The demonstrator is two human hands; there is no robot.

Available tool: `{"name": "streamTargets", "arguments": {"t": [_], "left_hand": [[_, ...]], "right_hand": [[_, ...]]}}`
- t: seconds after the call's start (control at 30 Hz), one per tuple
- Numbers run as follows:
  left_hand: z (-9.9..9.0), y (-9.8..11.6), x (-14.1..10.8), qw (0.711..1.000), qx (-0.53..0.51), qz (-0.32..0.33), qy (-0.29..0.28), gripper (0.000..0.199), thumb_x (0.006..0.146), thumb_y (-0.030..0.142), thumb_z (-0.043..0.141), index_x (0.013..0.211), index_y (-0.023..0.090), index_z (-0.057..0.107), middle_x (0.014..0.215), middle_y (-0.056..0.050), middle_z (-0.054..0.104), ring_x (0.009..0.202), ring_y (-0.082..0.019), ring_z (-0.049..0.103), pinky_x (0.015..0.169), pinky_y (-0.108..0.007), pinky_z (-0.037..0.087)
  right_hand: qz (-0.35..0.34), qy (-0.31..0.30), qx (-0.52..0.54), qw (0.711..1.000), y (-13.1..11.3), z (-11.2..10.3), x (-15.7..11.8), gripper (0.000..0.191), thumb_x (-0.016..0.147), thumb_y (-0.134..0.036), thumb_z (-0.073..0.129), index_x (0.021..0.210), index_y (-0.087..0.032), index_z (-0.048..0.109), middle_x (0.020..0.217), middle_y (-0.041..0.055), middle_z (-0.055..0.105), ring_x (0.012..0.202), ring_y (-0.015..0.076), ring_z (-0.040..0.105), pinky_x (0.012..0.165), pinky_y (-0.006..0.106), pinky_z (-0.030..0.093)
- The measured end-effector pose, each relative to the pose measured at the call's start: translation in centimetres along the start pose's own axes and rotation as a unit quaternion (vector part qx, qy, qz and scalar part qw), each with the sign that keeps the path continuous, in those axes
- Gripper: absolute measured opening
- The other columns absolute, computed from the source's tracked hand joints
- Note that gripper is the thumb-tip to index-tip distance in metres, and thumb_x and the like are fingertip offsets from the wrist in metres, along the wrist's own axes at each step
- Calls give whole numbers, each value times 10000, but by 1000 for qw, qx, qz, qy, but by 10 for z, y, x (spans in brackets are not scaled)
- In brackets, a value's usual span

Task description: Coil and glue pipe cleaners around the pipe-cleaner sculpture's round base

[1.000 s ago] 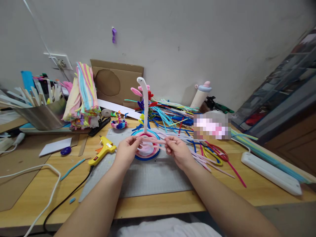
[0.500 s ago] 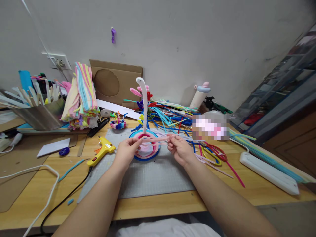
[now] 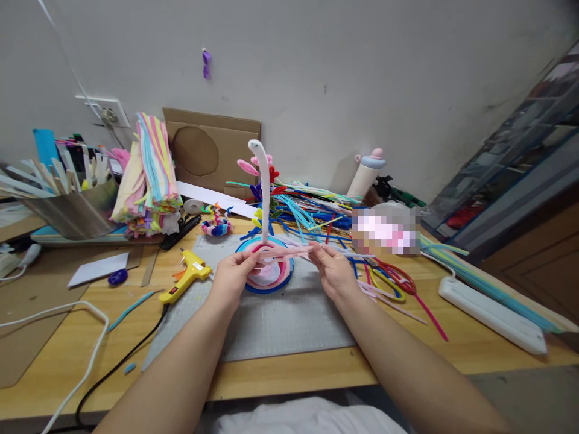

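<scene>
Pale pink pipe cleaners (image 3: 289, 251) stretch level between my two hands. My left hand (image 3: 235, 278) pinches their left end between thumb and fingers. My right hand (image 3: 332, 270) is closed on them farther right, and a pale length sticks out past it. Just behind lies a round coiled base (image 3: 268, 288) with blue, pink and white rings, partly hidden by the pipe cleaners and my left hand. From it rises a white fuzzy stem (image 3: 264, 193) curved at the top. Colourful pipe-cleaner petals (image 3: 248, 167) show behind the stem.
A yellow glue gun (image 3: 186, 278) lies left of my hands on a grey cutting mat (image 3: 280, 337). Scissors (image 3: 391, 283) and loose pipe cleaners lie to the right, near a white power strip (image 3: 493, 316). Behind stand a bottle (image 3: 365, 176) and cardboard (image 3: 235, 138).
The pink strands between my hands now look spread slightly apart instead of in one tight line. My right hand has turned a little and shifted slightly right; my left hand is nearly still.
</scene>
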State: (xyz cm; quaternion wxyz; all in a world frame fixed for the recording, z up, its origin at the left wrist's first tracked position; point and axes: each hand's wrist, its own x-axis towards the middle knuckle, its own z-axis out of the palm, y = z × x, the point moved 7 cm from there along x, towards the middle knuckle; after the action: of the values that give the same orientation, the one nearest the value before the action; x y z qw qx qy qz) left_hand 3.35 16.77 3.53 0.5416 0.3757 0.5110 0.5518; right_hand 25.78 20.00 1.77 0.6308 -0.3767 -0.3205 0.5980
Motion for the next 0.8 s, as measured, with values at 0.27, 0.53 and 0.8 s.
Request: {"name": "streamTargets", "arguments": {"t": [0.27,0.53,0.8], "left_hand": [[6,-15,0,990,-86,-95,-55,165,676,283,759,732,139,700,652,-53,698,597,-124,650,610,-213,521],[22,-9,-7,973,-172,-92,-123,153,816,224,621,915,136,696,964,-110,732,881,-187,692,841,-308,538],[23,-8,-9,964,-226,-93,-105,184,907,139,470,911,124,653,868,-92,737,796,-149,708,853,-304,547]], "right_hand": [[65,-23,29,997,8,0,0,245,599,-306,847,759,-203,694,757,-3,740,771,157,693,806,297,547],[123,-74,50,988,11,14,-12,213,699,-301,790,783,-197,623,830,22,754,809,166,715,838,326,541],[103,-94,84,987,8,27,-20,208,761,-271,736,776,-202,541,836,31,759,809,189,726,830,341,549]]}}
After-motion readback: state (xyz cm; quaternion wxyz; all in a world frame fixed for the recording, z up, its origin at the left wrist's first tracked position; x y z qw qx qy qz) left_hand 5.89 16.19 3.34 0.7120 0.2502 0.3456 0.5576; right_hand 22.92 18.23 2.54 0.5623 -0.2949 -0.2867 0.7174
